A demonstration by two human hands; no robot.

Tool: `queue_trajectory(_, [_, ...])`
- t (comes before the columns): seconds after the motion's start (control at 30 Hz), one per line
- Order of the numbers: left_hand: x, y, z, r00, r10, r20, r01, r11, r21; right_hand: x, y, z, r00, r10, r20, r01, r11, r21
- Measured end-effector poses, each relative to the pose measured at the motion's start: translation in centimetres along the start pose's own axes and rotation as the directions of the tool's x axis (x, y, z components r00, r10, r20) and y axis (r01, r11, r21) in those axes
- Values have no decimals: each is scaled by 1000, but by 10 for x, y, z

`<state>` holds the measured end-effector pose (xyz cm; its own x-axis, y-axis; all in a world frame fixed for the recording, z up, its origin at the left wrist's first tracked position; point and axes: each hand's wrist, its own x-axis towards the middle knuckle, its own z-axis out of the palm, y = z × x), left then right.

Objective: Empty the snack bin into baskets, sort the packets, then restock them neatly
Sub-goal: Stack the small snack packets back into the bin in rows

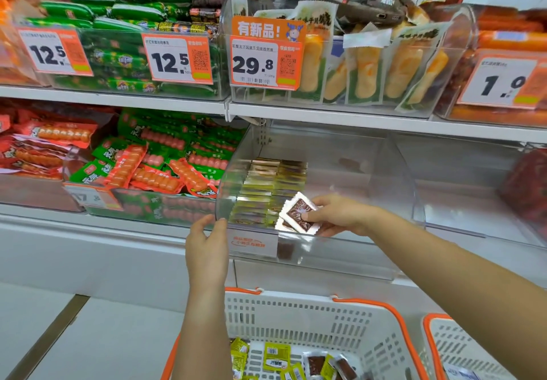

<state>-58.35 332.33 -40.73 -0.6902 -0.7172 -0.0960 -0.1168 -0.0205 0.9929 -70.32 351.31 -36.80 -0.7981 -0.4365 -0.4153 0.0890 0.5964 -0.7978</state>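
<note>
Packets (268, 191) lying in neat rows at the left end of the clear bin (396, 172) on the lower shelf — yellow-green toward the front, brown further back. Right hand (340, 215) reaching in over the bin's front edge, pinching a small stack of brown packets (299, 212) between thumb and fingers, white serrated edges showing, just beside the front rows. Left hand (207, 245) gripping the bin's left front corner, thumb and fingers curled round the clear wall. Label (251, 242) stuck on the bin's front lip, just right of that hand.

Basket (307, 317) standing below, white with orange rim, holding loose yellow and brown packets on its floor. Second basket (461, 347) just beside it at right, only partly in view.

Sausage packs (165, 157) — red and green — piled in the neighbouring bin at left. Tag (254, 64) reading 29.8 hanging on the shelf above, with pale yellow pouches (367, 74) standing upright behind it.
</note>
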Motion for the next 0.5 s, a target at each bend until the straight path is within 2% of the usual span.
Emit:
queue_trajectory(0.1, [2,1,-2,1000,1,-11,-1,1000,3,-2,-14,-4,991,-116,-66,112,992,-56])
queue_trajectory(0.2, [2,1,-5,1000,7,-19,-7,1000,-1,-10,-30,-9,986,-165,-37,161,981,-109])
queue_trajectory(0.37, [0,1,-2,1000,-2,9,2,1000,-20,-9,-23,12,988,-135,73,150,945,-291])
queue_trajectory(0.5, [0,2,-1,999,-10,33,11,1000,-20,-5,-14,18,993,-94,64,106,970,-218])
